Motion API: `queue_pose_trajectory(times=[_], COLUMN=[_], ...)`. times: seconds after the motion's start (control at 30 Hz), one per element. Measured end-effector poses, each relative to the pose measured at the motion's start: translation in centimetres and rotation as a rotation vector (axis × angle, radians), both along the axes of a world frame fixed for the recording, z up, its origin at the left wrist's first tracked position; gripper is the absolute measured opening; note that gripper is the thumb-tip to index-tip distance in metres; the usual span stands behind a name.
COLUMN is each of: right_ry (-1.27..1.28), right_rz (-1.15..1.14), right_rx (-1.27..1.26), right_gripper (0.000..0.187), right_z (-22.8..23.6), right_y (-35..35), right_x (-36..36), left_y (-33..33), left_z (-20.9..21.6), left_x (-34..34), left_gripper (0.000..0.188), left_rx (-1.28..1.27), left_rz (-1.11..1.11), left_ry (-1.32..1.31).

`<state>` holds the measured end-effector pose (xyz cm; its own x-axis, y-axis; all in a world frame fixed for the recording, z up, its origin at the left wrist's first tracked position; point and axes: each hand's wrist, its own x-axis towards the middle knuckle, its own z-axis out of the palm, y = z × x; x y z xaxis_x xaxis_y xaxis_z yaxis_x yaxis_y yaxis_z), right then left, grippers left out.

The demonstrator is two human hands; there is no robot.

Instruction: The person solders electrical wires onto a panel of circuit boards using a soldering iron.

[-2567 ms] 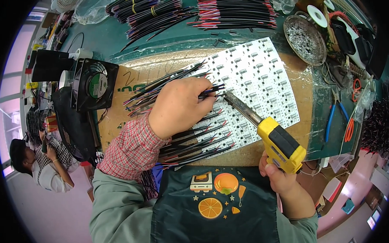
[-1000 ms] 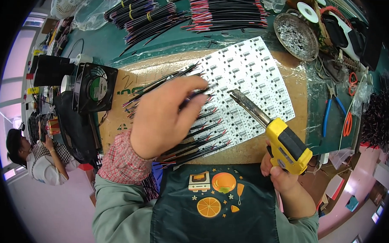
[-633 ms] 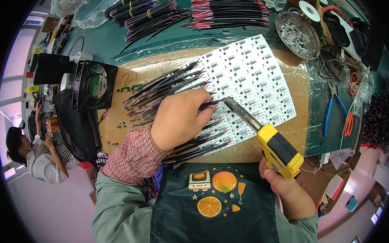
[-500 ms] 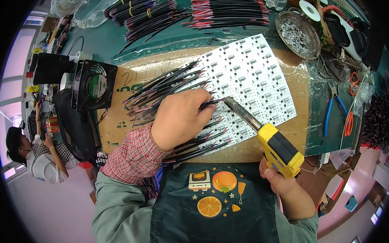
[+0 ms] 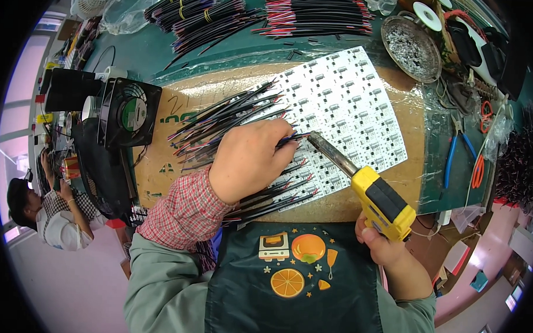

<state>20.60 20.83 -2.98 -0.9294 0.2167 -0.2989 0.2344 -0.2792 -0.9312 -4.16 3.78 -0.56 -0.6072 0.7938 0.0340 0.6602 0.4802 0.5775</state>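
A white circuit board panel (image 5: 362, 105) with rows of small dark parts lies on a brown work board. Between thumb and fingers, my left hand (image 5: 249, 160) pinches a black-sleeved cable (image 5: 286, 139), its wire end at the panel. My right hand (image 5: 381, 241) grips a yellow and black soldering gun (image 5: 382, 203). The metal tip of the gun meets or nearly meets the wire end in the pinch; actual contact is too small to make out. Several more black cables (image 5: 218, 121) lie along the panel's left side, passing partly beneath my left hand.
Bundled cables (image 5: 313, 15) line the far side. A round metal dish (image 5: 411, 48) of silvery bits stands far right, with blue-handled pliers (image 5: 454, 149) nearer. At left are a black fan (image 5: 130, 115) and, beyond the bench, another person (image 5: 53, 212) at work.
Both hands keep nearly the same place. The soldering gun has shifted very slightly, its tip still beside the pinched cable. The whole view has moved a little.
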Motion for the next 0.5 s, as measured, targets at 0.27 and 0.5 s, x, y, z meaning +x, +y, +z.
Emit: queue_pose_trajectory(times=[0.27, 0.5], right_ry=[-0.015, -0.014], right_rz=[-0.008, -0.009], right_rx=[-0.085, -0.065], right_gripper=[0.020, 0.020], right_z=[0.31, 0.35], right_y=[0.30, 0.32], right_x=[0.31, 0.75], left_y=[-0.05, -0.20], left_z=[0.01, -0.20], left_x=[-0.02, -0.40], left_gripper=[0.018, 0.018], left_rx=[0.001, 0.008], left_rz=[0.001, -0.023], left_ry=[0.001, -0.059])
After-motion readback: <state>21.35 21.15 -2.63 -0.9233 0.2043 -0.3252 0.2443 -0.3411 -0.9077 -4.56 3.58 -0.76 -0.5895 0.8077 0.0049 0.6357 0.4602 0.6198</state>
